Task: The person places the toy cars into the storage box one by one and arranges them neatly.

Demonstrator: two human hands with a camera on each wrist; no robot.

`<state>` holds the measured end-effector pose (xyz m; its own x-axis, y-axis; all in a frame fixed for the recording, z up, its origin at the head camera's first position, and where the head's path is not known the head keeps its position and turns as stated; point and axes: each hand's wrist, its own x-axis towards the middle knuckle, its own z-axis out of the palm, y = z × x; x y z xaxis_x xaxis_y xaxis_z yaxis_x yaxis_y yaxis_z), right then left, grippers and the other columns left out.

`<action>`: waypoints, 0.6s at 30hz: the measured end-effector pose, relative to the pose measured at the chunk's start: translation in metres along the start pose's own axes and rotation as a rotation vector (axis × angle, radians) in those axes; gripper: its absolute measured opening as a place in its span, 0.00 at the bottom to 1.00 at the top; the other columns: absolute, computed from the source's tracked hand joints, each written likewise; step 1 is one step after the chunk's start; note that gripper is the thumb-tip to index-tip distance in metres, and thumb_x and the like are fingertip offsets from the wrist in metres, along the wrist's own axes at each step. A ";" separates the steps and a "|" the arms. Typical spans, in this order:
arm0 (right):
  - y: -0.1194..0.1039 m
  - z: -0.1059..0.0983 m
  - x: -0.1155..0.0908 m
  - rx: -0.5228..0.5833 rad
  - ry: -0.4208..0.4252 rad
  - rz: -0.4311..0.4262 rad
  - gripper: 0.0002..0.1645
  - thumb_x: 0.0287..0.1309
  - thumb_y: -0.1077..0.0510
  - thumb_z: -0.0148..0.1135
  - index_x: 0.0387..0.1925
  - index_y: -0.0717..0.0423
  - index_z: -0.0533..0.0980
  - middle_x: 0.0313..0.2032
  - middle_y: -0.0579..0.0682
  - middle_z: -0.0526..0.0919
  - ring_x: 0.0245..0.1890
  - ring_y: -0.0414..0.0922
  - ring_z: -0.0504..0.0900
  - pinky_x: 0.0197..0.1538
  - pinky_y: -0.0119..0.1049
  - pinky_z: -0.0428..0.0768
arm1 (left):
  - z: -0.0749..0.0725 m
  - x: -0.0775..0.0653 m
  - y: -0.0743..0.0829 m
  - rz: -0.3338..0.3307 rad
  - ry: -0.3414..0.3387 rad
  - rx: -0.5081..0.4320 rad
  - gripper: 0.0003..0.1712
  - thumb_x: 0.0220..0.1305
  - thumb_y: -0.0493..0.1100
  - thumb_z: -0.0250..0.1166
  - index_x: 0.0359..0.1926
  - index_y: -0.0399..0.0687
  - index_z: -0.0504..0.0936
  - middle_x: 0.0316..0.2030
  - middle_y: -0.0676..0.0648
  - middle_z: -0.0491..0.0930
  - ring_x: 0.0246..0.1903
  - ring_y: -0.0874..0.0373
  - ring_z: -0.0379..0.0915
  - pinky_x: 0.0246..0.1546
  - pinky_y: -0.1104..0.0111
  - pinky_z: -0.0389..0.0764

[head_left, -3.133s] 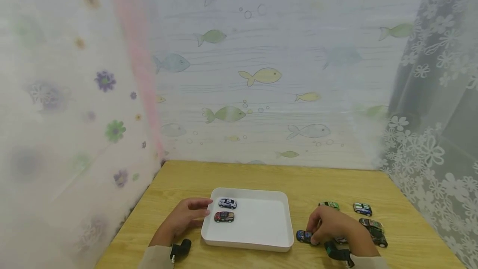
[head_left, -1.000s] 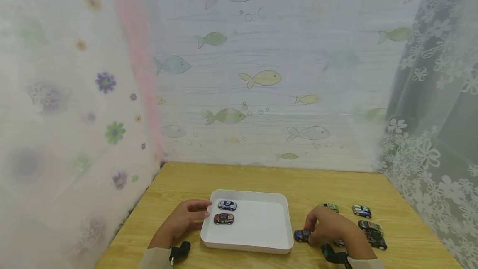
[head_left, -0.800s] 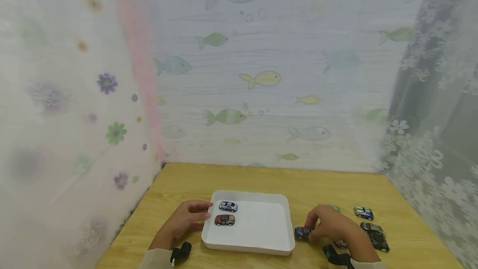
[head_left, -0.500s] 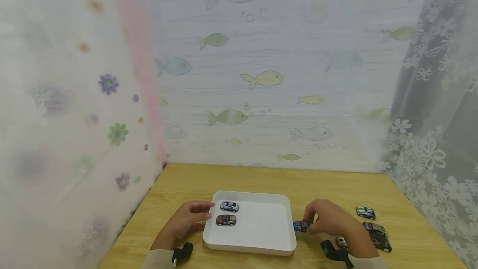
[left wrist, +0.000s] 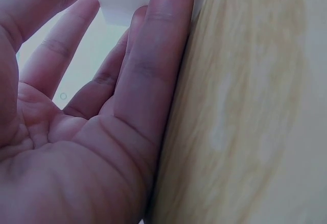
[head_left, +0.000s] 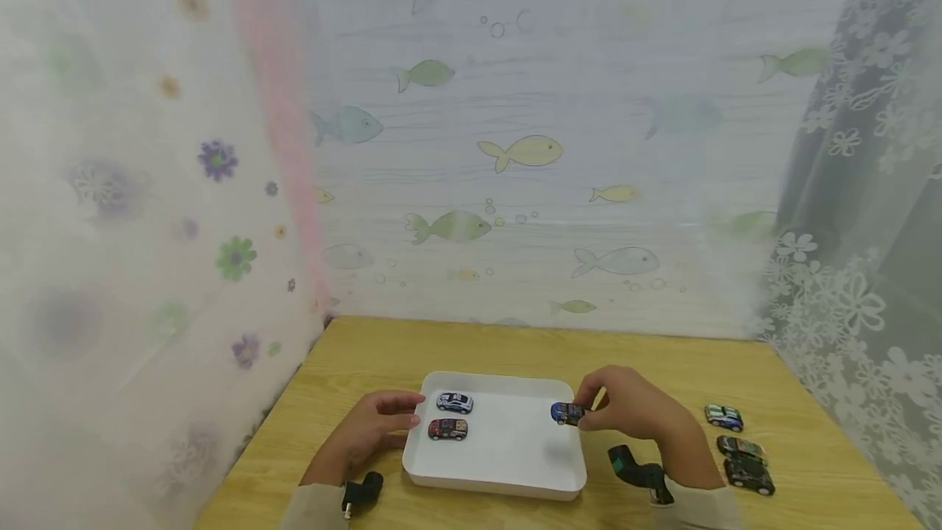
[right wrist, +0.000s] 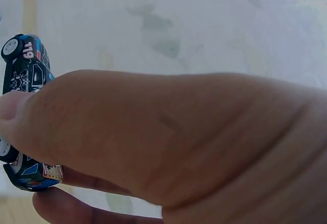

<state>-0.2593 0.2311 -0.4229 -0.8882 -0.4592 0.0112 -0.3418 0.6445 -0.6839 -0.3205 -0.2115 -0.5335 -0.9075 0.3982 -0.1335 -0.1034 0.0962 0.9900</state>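
Observation:
My right hand pinches a blue and black toy car between thumb and fingers, raised over the right side of the white tray. Up close in the right wrist view, the toy car shows a number 119 on its side, and the thumb covers its middle. Inside the tray's left part stand a white and blue toy car and, nearer me, a red and black toy car. My left hand lies on the table at the tray's left rim, its fingers extended to the wall.
To the right of my right arm, a white, green and blue toy car, a multicoloured toy car and a black toy car stand on the wooden table. Patterned curtains close off the back and sides.
My right hand has lifted the blue and black toy car off the table and carried it left over the tray's right rim. The left hand has stayed at the tray.

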 end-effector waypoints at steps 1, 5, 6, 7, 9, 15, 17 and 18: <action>-0.004 0.001 0.003 0.004 0.006 -0.005 0.07 0.55 0.57 0.78 0.36 0.47 0.86 0.37 0.45 0.85 0.36 0.47 0.87 0.37 0.38 0.86 | 0.000 0.000 0.000 -0.001 0.001 0.001 0.27 0.68 0.41 0.71 0.66 0.41 0.79 0.66 0.37 0.76 0.56 0.49 0.81 0.53 0.54 0.88; -0.017 0.007 0.014 0.019 0.024 -0.019 0.08 0.56 0.56 0.78 0.37 0.49 0.86 0.40 0.46 0.85 0.37 0.47 0.87 0.37 0.37 0.86 | -0.001 0.000 0.001 -0.011 0.008 0.002 0.28 0.67 0.42 0.72 0.66 0.41 0.79 0.66 0.38 0.77 0.56 0.50 0.81 0.52 0.54 0.88; -0.020 0.010 0.016 0.023 0.029 -0.019 0.08 0.55 0.56 0.78 0.37 0.49 0.87 0.40 0.47 0.86 0.37 0.47 0.87 0.38 0.38 0.86 | -0.001 0.000 0.001 -0.012 0.009 0.001 0.28 0.67 0.42 0.72 0.66 0.41 0.79 0.65 0.38 0.77 0.56 0.50 0.81 0.53 0.54 0.88; -0.022 0.012 0.019 0.028 0.034 -0.018 0.08 0.55 0.56 0.78 0.37 0.49 0.87 0.40 0.47 0.86 0.37 0.47 0.87 0.38 0.38 0.86 | -0.001 0.000 0.001 -0.013 0.010 -0.001 0.28 0.67 0.42 0.72 0.66 0.41 0.79 0.65 0.38 0.77 0.56 0.50 0.81 0.53 0.54 0.88; -0.026 0.018 0.026 0.041 0.043 -0.014 0.08 0.55 0.56 0.79 0.37 0.48 0.87 0.40 0.47 0.86 0.37 0.47 0.86 0.38 0.40 0.86 | -0.001 0.000 0.001 -0.014 0.007 -0.011 0.28 0.67 0.42 0.72 0.66 0.41 0.79 0.65 0.39 0.78 0.56 0.50 0.81 0.53 0.54 0.88; -0.034 0.043 0.046 0.020 0.073 0.000 0.09 0.53 0.57 0.80 0.37 0.47 0.88 0.36 0.43 0.87 0.36 0.45 0.84 0.37 0.40 0.84 | -0.001 0.000 0.003 -0.018 0.009 -0.010 0.28 0.66 0.42 0.73 0.65 0.42 0.80 0.65 0.40 0.78 0.57 0.50 0.81 0.53 0.53 0.88; -0.038 0.052 0.053 0.000 0.077 -0.008 0.09 0.52 0.57 0.80 0.37 0.47 0.89 0.35 0.41 0.87 0.35 0.43 0.84 0.36 0.39 0.84 | -0.001 0.000 0.003 -0.016 0.011 -0.009 0.28 0.66 0.42 0.73 0.65 0.42 0.80 0.65 0.39 0.78 0.57 0.50 0.81 0.53 0.53 0.88; -0.039 0.056 0.056 -0.007 0.078 -0.012 0.09 0.52 0.57 0.80 0.37 0.47 0.89 0.35 0.41 0.87 0.35 0.42 0.84 0.36 0.38 0.84 | -0.001 0.000 0.003 -0.015 0.011 -0.011 0.28 0.66 0.42 0.73 0.65 0.42 0.80 0.65 0.39 0.78 0.57 0.50 0.81 0.52 0.53 0.88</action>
<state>-0.2787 0.1455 -0.4365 -0.9050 -0.4185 0.0765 -0.3550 0.6436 -0.6781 -0.3207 -0.2123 -0.5309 -0.9104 0.3864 -0.1480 -0.1217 0.0916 0.9883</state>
